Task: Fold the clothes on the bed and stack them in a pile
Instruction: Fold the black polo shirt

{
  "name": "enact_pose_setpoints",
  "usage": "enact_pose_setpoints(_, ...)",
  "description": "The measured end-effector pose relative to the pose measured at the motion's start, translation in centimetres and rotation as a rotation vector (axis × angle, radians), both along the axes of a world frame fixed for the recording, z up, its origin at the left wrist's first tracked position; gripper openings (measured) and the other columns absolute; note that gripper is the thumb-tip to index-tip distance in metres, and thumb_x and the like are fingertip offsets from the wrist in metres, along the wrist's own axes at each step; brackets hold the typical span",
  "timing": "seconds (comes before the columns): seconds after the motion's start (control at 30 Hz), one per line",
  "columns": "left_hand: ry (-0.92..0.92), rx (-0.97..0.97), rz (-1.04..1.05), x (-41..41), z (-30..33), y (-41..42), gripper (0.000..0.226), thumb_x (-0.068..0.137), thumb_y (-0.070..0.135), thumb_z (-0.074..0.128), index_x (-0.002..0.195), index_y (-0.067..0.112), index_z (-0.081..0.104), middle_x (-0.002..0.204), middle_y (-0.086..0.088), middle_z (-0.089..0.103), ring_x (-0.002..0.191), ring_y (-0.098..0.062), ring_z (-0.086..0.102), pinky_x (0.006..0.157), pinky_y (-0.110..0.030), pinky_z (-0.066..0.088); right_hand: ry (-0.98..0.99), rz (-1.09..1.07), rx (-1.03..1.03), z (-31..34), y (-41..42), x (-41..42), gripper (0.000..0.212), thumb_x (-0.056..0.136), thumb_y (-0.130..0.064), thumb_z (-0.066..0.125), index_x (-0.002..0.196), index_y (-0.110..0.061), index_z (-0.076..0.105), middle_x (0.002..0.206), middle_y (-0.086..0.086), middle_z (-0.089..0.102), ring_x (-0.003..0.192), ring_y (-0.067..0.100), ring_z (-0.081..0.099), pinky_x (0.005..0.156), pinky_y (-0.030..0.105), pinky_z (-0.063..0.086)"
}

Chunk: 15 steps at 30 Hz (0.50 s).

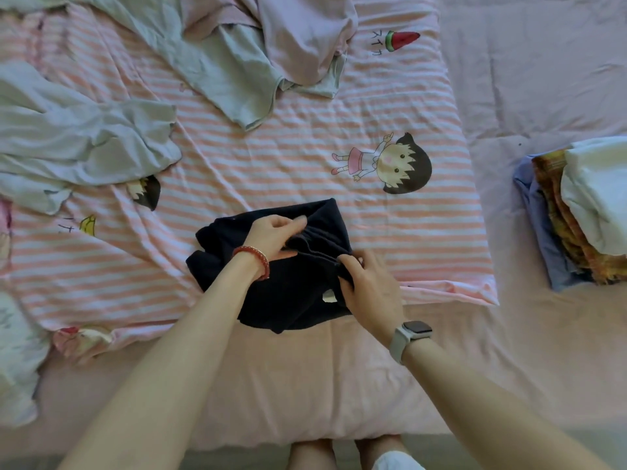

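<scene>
A dark navy garment point(288, 293) lies partly folded on the pink striped blanket point(305, 157) near the bed's front edge. My left hand point(274, 234), with a red bead bracelet at the wrist, grips a bunched fold at the garment's upper middle. My right hand point(366, 283), with a grey watch on its wrist, pinches the garment's right edge. A pile of folded clothes point(576, 212) sits at the right: white on top, orange patterned and blue beneath. Unfolded pale green clothes point(78, 144) lie at the left, and a lilac garment point(305, 35) lies over another pale green one point(234, 72) at the top.
The blanket carries cartoon prints and covers most of the lilac bed sheet point(529, 79). A white cloth point(17, 361) lies at the left edge. My bare legs point(339, 454) stand at the bed's front edge.
</scene>
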<state>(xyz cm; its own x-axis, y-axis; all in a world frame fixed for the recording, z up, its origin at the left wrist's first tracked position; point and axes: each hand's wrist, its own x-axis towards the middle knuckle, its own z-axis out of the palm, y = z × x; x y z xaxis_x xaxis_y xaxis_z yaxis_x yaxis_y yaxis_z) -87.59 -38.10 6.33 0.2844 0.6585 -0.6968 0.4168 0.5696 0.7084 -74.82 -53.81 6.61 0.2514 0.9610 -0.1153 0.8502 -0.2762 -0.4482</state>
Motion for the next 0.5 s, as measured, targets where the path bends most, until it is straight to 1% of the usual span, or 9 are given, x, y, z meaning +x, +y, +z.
enact_pose_setpoints(0.03,0.047,0.074,-0.053,0.0,0.1,0.0,0.01,0.083,0.017,0.068,0.077,0.02,0.062,0.082,0.0,0.064,0.081,-0.014,0.061,0.068,-0.027,0.053,0.006,-0.04,-0.041,-0.1,-0.2,-0.3,0.031,0.081,-0.01,0.063,0.112,-0.01,0.06,0.1,0.011,0.058,0.087,0.032,0.055,0.063,0.039,0.047)
enact_pose_setpoints(0.07,0.075,0.133,-0.105,-0.2,0.1,0.1,0.016,0.083,0.008,0.067,0.076,0.022,0.062,0.084,0.001,0.062,0.08,-0.013,0.058,0.067,-0.023,0.049,0.024,-0.086,-0.105,-0.2,-0.4,-0.6,0.036,0.083,-0.012,0.059,0.119,-0.011,0.055,0.105,0.009,0.057,0.094,0.032,0.054,0.073,0.04,0.046)
enact_pose_setpoints(0.13,0.043,0.169,-0.147,-0.9,0.1,0.5,0.025,0.083,0.0,0.063,0.078,0.024,0.062,0.09,0.002,0.062,0.082,-0.011,0.057,0.067,-0.02,0.045,0.076,-0.147,-0.208,-0.1,-0.5,-1.0,0.042,0.086,-0.016,0.053,0.128,-0.015,0.047,0.113,0.006,0.055,0.103,0.028,0.052,0.083,0.038,0.042)
enact_pose_setpoints(0.17,0.01,0.168,-0.148,-1.5,0.3,0.7,0.027,0.084,-0.002,0.061,0.079,0.025,0.062,0.091,0.003,0.063,0.083,-0.011,0.058,0.069,-0.02,0.045,0.103,-0.155,-0.214,0.2,-0.5,-1.3,0.041,0.087,-0.016,0.051,0.128,-0.016,0.046,0.114,0.005,0.055,0.104,0.027,0.051,0.083,0.038,0.042)
enact_pose_setpoints(0.23,-0.018,0.196,-0.134,-3.1,0.9,1.4,0.031,0.085,-0.005,0.056,0.08,0.026,0.062,0.09,0.008,0.063,0.082,-0.005,0.058,0.069,-0.014,0.046,0.141,-0.119,-0.138,1.2,-0.2,-2.6,0.039,0.087,-0.016,0.053,0.126,-0.016,0.049,0.112,0.005,0.055,0.101,0.025,0.052,0.077,0.034,0.044)
enact_pose_setpoints(0.3,0.004,0.258,-0.096,-5.2,1.5,2.4,0.037,0.085,-0.008,0.052,0.079,0.027,0.061,0.09,0.013,0.062,0.083,0.0,0.057,0.067,-0.007,0.044,0.195,-0.026,-0.041,2.0,0.6,-4.8,0.038,0.086,-0.016,0.057,0.123,-0.014,0.053,0.107,0.005,0.055,0.097,0.024,0.053,0.071,0.03,0.043)
enact_pose_setpoints(0.33,0.026,0.289,-0.078,-6.4,1.8,3.0,0.038,0.084,-0.009,0.05,0.079,0.027,0.061,0.091,0.013,0.061,0.086,0.0,0.056,0.068,-0.006,0.042,0.255,0.021,-0.023,2.3,1.1,-6.1,0.039,0.087,-0.017,0.057,0.125,-0.015,0.052,0.107,0.003,0.055,0.098,0.022,0.053,0.072,0.03,0.044)
enact_pose_setpoints(0.43,0.114,0.351,-0.05,-9.6,1.9,4.7,0.033,0.085,-0.011,0.045,0.087,0.018,0.061,0.1,0.004,0.061,0.094,-0.006,0.054,0.074,-0.006,0.041,0.476,0.157,-0.136,2.1,2.9,-9.8,0.048,0.091,-0.022,0.052,0.137,-0.022,0.041,0.125,-0.003,0.048,0.112,0.015,0.048,0.085,0.033,0.046)
enact_pose_setpoints(0.5,0.206,0.329,-0.036,-11.1,1.4,5.1,0.029,0.087,-0.007,0.046,0.1,0.014,0.06,0.111,-0.003,0.059,0.102,-0.012,0.053,0.083,-0.019,0.042,0.487,0.221,-0.22,1.4,3.6,-11.2,0.048,0.094,-0.022,0.049,0.14,-0.022,0.038,0.135,-0.003,0.043,0.12,0.014,0.041,0.092,0.033,0.044)
